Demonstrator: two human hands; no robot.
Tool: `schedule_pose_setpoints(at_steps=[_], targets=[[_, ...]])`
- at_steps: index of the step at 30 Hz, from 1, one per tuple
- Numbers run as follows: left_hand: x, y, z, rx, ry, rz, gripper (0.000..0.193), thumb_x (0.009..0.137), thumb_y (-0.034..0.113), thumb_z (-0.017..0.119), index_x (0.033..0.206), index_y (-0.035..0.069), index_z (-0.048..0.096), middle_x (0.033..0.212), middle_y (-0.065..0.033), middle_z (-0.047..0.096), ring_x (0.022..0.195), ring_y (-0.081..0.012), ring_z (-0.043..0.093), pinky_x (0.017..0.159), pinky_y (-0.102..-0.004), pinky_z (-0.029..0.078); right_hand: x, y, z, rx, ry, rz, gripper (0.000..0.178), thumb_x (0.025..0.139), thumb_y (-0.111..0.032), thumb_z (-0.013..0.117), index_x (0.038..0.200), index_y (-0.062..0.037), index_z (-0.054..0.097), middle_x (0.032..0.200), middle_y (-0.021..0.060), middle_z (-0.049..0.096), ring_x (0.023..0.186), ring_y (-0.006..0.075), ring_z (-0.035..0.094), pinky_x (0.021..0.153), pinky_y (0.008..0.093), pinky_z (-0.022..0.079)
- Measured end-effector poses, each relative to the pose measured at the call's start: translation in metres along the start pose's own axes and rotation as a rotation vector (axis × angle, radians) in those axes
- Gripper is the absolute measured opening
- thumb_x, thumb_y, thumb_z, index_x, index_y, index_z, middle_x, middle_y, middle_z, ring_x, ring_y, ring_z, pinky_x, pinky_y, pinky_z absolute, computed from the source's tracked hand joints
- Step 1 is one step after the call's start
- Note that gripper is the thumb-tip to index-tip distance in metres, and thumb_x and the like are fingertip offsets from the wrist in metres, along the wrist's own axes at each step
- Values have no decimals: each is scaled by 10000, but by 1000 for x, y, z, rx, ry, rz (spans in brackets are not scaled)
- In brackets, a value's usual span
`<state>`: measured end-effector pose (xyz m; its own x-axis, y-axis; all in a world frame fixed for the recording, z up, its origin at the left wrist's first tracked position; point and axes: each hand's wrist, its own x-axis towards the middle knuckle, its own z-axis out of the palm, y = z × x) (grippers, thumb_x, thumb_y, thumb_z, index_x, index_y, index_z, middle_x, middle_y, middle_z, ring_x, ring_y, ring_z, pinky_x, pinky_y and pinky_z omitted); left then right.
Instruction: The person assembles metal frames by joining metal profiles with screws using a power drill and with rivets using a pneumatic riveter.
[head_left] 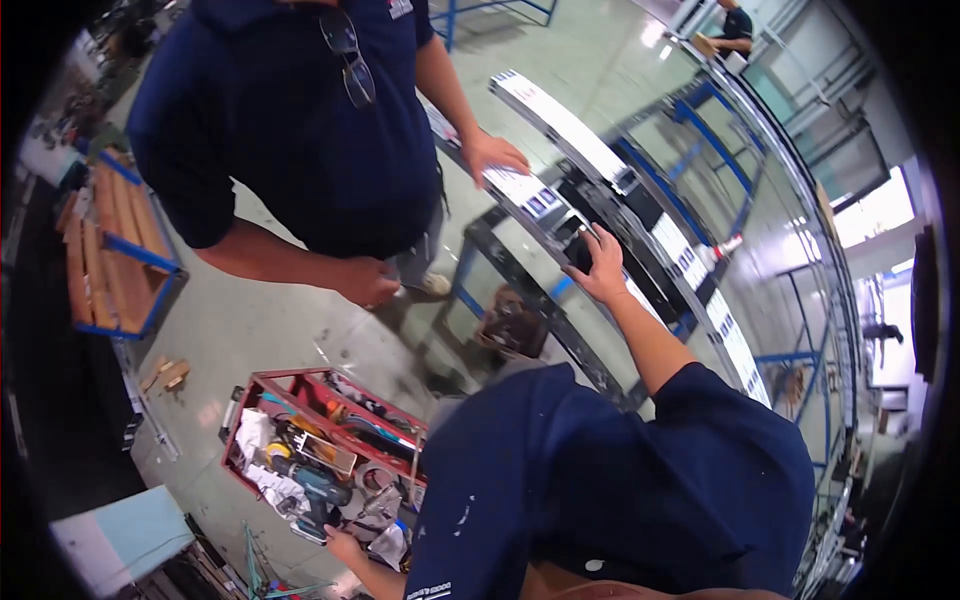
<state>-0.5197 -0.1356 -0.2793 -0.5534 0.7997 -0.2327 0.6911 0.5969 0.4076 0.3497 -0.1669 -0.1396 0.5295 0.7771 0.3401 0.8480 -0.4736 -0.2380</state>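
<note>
My left hand is at the near edge of a red toolbox, its fingers closed at the base of a teal and black cordless drill. The drill lies on top of mixed tools. Part of that hand's grip is hidden. My right hand rests with fingers spread on a long metal profile with white film, beside a dark fitting. Across from me, a person in a navy shirt lays one hand on the same profile; the other hand hangs at the waist, curled.
A second long profile runs parallel beyond. Blue and dark metal stands support the work. A blue-framed rack with wooden boards stands left. Wood scraps lie on the floor. Another person is far off at upper right.
</note>
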Motion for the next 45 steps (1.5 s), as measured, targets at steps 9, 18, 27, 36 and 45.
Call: schedule_pose_setpoints(at_steps=[9,18,27,36,45], targets=[[-3,-18,11,429,66,218,562,1008,316,635,1361,-113,551,1258,-350,637,1169,-502,616,1002,-543,491,-162,54,-28,-333,-215,394,1156,773,-705,773,1650,-134,279,1645,281,307,1519,456,296,1225,606,244],[21,8,0,436,-40,136,551,911,303,771,1251,-96,601,998,-234,724,858,-410,711,824,-483,575,-167,57,-23,-374,-192,503,957,921,-620,686,1652,-151,284,1695,242,246,1573,423,227,1265,603,168],[14,56,-28,199,-413,-355,737,932,619,678,989,-115,715,849,-173,716,677,-303,689,666,-470,585,-241,70,-59,-193,-150,464,698,986,-446,663,1584,-158,446,1683,216,304,1560,416,276,1247,640,175],[4,183,-64,1154,-516,342,725,929,603,628,1213,-58,715,1200,-348,691,1189,-461,665,1018,-515,511,-403,119,-137,-147,21,761,636,977,-373,692,1551,-189,487,1663,179,345,1527,396,325,1221,640,232],[-359,456,70,802,-644,1623,633,962,448,665,1262,-110,673,1094,-325,728,1043,-456,714,935,-506,540,-480,113,-149,-198,431,817,630,859,-361,789,1417,-124,615,1535,202,475,1432,427,410,1171,615,304]])
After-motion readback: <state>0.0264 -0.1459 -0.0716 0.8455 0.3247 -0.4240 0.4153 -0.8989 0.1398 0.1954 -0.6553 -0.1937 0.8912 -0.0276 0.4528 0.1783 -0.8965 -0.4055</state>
